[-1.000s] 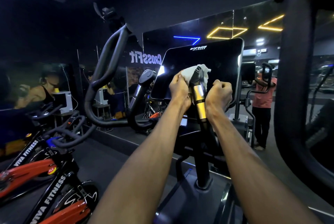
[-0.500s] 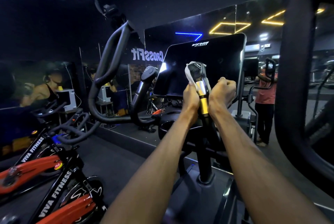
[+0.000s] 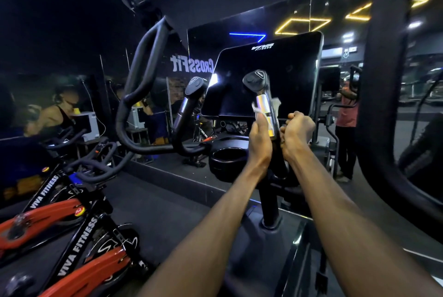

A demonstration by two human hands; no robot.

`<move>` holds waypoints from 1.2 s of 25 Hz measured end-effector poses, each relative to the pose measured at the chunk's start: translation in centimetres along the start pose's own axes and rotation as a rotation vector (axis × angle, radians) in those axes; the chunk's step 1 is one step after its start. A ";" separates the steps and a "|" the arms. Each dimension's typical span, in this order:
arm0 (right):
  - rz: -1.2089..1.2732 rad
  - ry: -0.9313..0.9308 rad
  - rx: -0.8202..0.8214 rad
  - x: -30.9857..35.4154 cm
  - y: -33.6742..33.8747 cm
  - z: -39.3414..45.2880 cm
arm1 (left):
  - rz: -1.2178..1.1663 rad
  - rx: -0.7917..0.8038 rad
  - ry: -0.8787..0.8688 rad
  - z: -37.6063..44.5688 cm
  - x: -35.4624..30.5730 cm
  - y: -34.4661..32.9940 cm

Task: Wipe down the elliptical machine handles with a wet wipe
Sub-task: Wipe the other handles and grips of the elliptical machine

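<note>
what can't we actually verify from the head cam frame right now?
- Wet wipe: mostly hidden behind the handle's metal band and the left hand; its full extent is unclear.
- Right hand: fist closed beside the handle; whether it pinches the wipe is hidden by its own fingers.
- Handle stem below the hands: dark against the dark base, outline lost.
- Right moving arm: cut off by the top and right edges.

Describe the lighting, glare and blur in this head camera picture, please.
Head view: the gym is dark, lit mostly by yellow and blue ceiling strips mirrored on the wall; a bright glare sits on the metal band of the handle; the wet wipe is smeared by motion between the left hand and right hand; wide-angle distortion bends the frame edges.
</note>
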State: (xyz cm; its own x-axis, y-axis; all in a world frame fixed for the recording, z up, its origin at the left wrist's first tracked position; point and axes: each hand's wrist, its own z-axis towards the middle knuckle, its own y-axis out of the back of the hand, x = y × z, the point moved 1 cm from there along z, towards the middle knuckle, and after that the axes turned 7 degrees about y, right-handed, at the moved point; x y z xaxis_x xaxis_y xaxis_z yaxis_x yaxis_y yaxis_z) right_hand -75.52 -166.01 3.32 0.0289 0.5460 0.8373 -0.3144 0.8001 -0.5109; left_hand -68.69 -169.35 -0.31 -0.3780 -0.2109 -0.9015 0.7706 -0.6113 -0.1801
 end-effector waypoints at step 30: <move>-0.190 0.055 0.022 -2.9 5.7 -4.3 | 0.402 0.139 0.008 -6.4 6.0 1.0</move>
State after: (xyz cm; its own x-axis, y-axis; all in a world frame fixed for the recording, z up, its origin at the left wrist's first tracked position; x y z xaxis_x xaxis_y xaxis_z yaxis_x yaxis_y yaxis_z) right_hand -73.30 -161.98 -2.83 0.1411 0.3990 0.9060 -0.3190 0.8847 -0.3400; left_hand -66.95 -166.36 -8.45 -0.0569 -0.4485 -0.8920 0.7792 -0.5785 0.2411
